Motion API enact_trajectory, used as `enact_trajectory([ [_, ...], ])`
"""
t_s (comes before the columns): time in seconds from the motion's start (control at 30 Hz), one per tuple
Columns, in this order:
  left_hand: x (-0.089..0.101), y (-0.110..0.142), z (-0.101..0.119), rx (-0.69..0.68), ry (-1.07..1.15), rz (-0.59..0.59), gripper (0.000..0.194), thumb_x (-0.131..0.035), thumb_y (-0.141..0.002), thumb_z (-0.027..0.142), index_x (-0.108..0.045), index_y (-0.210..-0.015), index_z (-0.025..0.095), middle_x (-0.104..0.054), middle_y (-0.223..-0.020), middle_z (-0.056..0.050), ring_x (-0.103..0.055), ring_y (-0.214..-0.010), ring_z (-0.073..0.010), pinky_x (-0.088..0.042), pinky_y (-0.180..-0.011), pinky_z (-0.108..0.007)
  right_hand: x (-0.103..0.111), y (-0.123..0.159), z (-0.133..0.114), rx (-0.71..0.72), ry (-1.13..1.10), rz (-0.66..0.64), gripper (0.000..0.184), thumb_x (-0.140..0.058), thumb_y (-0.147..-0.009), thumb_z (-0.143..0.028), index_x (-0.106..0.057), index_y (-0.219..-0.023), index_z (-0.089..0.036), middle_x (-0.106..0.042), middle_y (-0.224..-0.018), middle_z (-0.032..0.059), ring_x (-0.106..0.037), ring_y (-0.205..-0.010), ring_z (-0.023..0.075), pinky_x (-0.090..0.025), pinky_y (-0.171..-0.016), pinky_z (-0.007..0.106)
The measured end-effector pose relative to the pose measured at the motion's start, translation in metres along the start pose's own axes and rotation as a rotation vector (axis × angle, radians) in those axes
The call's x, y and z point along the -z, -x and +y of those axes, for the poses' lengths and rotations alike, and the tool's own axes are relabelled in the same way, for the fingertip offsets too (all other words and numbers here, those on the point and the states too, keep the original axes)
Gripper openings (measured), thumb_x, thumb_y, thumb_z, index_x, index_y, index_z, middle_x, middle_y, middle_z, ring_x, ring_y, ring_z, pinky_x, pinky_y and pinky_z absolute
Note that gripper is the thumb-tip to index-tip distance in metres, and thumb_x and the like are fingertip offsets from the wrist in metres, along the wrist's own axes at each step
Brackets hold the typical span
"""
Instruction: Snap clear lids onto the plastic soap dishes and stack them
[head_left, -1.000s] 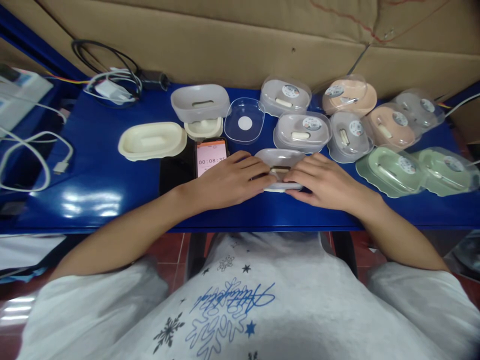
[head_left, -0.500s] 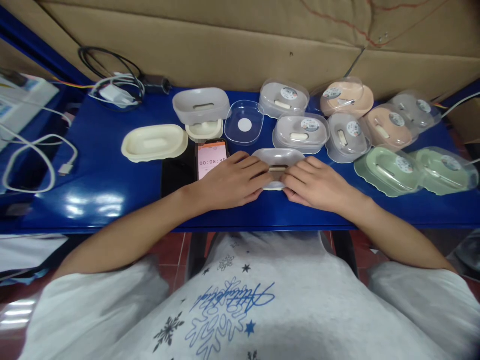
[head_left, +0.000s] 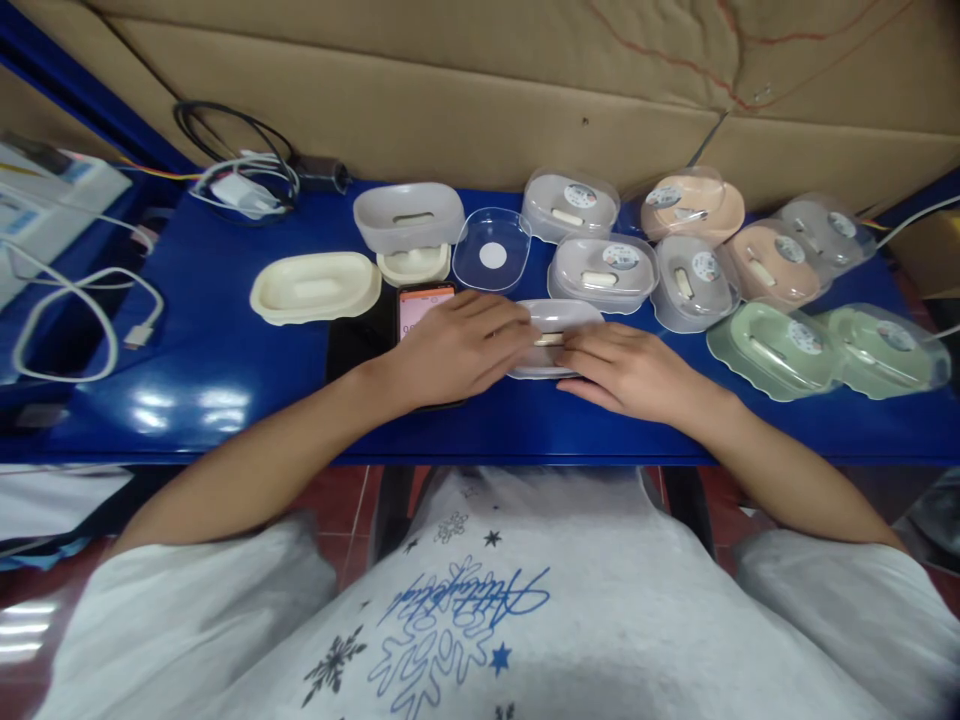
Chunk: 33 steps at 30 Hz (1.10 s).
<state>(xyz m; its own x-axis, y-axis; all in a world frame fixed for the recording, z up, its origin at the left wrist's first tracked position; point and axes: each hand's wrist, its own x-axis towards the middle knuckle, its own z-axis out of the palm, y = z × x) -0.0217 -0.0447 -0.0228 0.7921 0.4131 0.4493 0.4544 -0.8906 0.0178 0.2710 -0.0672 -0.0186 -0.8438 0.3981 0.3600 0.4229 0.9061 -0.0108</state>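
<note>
A grey soap dish [head_left: 564,318] with a small cream insert lies on the blue table [head_left: 225,370] right in front of me. My left hand [head_left: 450,350] rests on its left side, fingers curled over the rim and pressing down. My right hand [head_left: 626,370] covers its right side the same way, fingertips meeting the left ones at the insert. Under my left hand a phone [head_left: 420,305] with a timer on its screen is partly hidden.
A clear lid [head_left: 491,250], a grey dish [head_left: 409,215] and two cream dishes [head_left: 315,287] sit behind. Several lidded grey, peach and green soap dishes [head_left: 772,350] fill the right side. Cables and a charger [head_left: 240,185] lie at the back left. Cardboard backs the table.
My left hand has slid a little further over the phone and the dish. Both hands and the dish have shifted slightly left; the view has tilted a bit.
</note>
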Motion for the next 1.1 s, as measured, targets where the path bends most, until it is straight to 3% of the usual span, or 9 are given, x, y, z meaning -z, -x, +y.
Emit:
enact_trajectory([
  [0.13, 0.005, 0.000, -0.020, 0.269, -0.035, 0.054, 0.033, -0.051, -0.112, 0.026, -0.069, -0.140, 0.019, -0.074, -0.137, -0.013, -0.069, -0.129, -0.0325, -0.052, -0.108, -0.051, 0.000, 0.002, 0.006, 0.010, -0.070, 0.020, 0.028, -0.062, -0.112, -0.034, -0.074, -0.125, -0.012, -0.080, -0.123, 0.0146, -0.077, -0.115, 0.0294, -0.063, -0.100, 0.045],
  [0.27, 0.003, 0.001, -0.040, 0.387, -0.100, -0.049, 0.042, -0.056, -0.108, 0.026, -0.065, -0.149, 0.018, -0.075, -0.136, -0.014, -0.069, -0.129, -0.0352, -0.048, -0.114, -0.056, -0.001, 0.005, 0.008, -0.002, -0.070, 0.028, 0.025, -0.063, -0.111, -0.031, -0.075, -0.125, -0.014, -0.081, -0.123, 0.0118, -0.077, -0.115, 0.0297, -0.062, -0.099, 0.046],
  [0.43, 0.005, 0.004, -0.048, 0.415, -0.055, -0.111, 0.038, -0.045, -0.111, 0.022, -0.076, -0.133, 0.021, -0.078, -0.119, -0.011, -0.074, -0.114, -0.0311, -0.054, -0.105, -0.051, 0.000, 0.006, 0.009, -0.010, -0.066, 0.049, 0.027, -0.064, -0.110, -0.030, -0.074, -0.130, -0.015, -0.080, -0.127, 0.0131, -0.075, -0.119, 0.0295, -0.060, -0.101, 0.045],
  [0.6, 0.005, 0.005, -0.042, 0.368, -0.056, -0.098, 0.037, -0.054, -0.107, 0.024, -0.071, -0.140, 0.020, -0.070, -0.143, -0.014, -0.064, -0.136, -0.0360, -0.048, -0.116, -0.057, 0.001, 0.007, 0.011, -0.030, -0.079, 0.061, 0.030, -0.064, -0.110, -0.030, -0.074, -0.134, -0.016, -0.079, -0.128, 0.0130, -0.074, -0.120, 0.0294, -0.058, -0.102, 0.046],
  [0.73, 0.000, 0.005, -0.047, 0.346, 0.002, -0.033, 0.021, -0.056, -0.108, 0.028, -0.076, -0.111, 0.022, -0.076, -0.130, -0.011, -0.068, -0.128, -0.0363, -0.045, -0.117, -0.063, 0.000, 0.008, 0.011, -0.053, -0.102, 0.041, 0.031, -0.062, -0.110, -0.031, -0.072, -0.138, -0.021, -0.078, -0.130, 0.0118, -0.072, -0.123, 0.0294, -0.058, -0.104, 0.048],
  [0.83, 0.007, 0.001, -0.047, 0.370, 0.314, 0.154, 0.019, -0.064, -0.110, 0.039, -0.071, -0.109, 0.022, -0.077, -0.117, -0.007, -0.071, -0.117, -0.0285, -0.053, -0.110, -0.054, 0.000, 0.009, 0.010, -0.090, -0.113, 0.038, 0.041, -0.062, -0.110, -0.032, -0.064, -0.150, -0.025, -0.071, -0.143, 0.0129, -0.067, -0.135, 0.0329, -0.055, -0.111, 0.054],
  [0.93, 0.021, -0.003, -0.036, 0.396, 0.785, 0.278, 0.026, -0.070, -0.108, 0.047, -0.064, -0.110, 0.022, -0.076, -0.114, -0.005, -0.075, -0.103, -0.0214, -0.064, -0.092, -0.043, 0.001, 0.012, 0.009, -0.172, -0.009, 0.175, 0.055, -0.070, -0.105, -0.040, -0.056, -0.158, -0.034, -0.057, -0.162, 0.0133, -0.055, -0.150, 0.0403, -0.043, -0.122, 0.067],
  [1.0, 0.030, -0.005, -0.023, 0.437, 1.076, 0.234, 0.027, -0.069, -0.109, 0.048, -0.059, -0.110, 0.023, -0.077, -0.115, -0.004, -0.078, -0.099, -0.0215, -0.067, -0.083, -0.040, 0.005, 0.015, 0.009, -0.227, 0.072, 0.267, 0.061, -0.077, -0.100, -0.049, -0.055, -0.157, -0.039, -0.051, -0.167, 0.0115, -0.049, -0.153, 0.0440, -0.035, -0.126, 0.073],
  [1.1, 0.037, -0.006, -0.005, 0.518, 1.400, 0.116, 0.028, -0.067, -0.109, 0.051, -0.056, -0.110, 0.025, -0.078, -0.118, -0.005, -0.081, -0.099, -0.0256, -0.068, -0.074, -0.038, 0.016, 0.018, 0.009, -0.266, 0.073, 0.215, 0.066, -0.079, -0.095, -0.064, -0.058, -0.153, -0.043, -0.051, -0.167, 0.0064, -0.043, -0.158, 0.0473, -0.032, -0.127, 0.077],
])
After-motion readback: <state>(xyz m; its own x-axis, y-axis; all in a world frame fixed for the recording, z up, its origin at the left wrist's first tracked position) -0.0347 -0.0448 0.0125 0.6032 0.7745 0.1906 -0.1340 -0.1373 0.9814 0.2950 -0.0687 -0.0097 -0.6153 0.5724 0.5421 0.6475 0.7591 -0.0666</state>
